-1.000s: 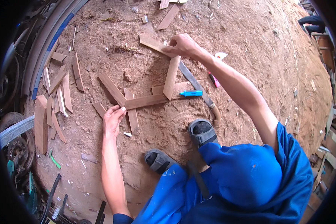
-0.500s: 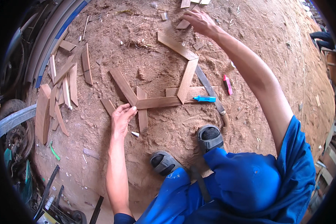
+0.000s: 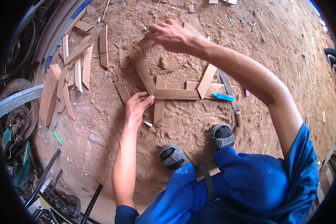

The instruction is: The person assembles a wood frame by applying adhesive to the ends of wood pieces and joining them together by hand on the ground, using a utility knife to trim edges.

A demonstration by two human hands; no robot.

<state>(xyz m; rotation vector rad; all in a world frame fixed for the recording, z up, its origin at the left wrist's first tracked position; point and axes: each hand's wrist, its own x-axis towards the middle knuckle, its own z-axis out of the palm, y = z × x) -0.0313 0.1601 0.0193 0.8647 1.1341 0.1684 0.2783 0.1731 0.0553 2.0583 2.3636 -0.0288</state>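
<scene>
Mitred wooden strips lie end to end on the sandy ground as part of a many-sided frame. My left hand (image 3: 137, 108) pinches the corner where the left slanted strip (image 3: 142, 72) meets the horizontal strip (image 3: 177, 94). Further right, another slanted strip (image 3: 207, 80) joins it, and its upper end is hidden by my right arm. Loose wood pieces (image 3: 159, 114) lie under the joints. Above the left slanted strip, my right hand (image 3: 171, 35), blurred, grips a short wooden strip (image 3: 145, 42). A blue highlighter (image 3: 223, 97) rests by the right joint.
A long flat blade (image 3: 227, 87) with a brown handle (image 3: 239, 120) lies right of the frame. Partly behind my arm is a pink marker (image 3: 247, 93). Offcuts (image 3: 50, 95) pile up at left, near metal parts and a tyre. My sandalled feet (image 3: 174, 156) are close below the frame.
My right hand has moved left with the short wooden strip, from the far side to above the left slanted strip. My left hand stays at the corner. The whole view has shifted.
</scene>
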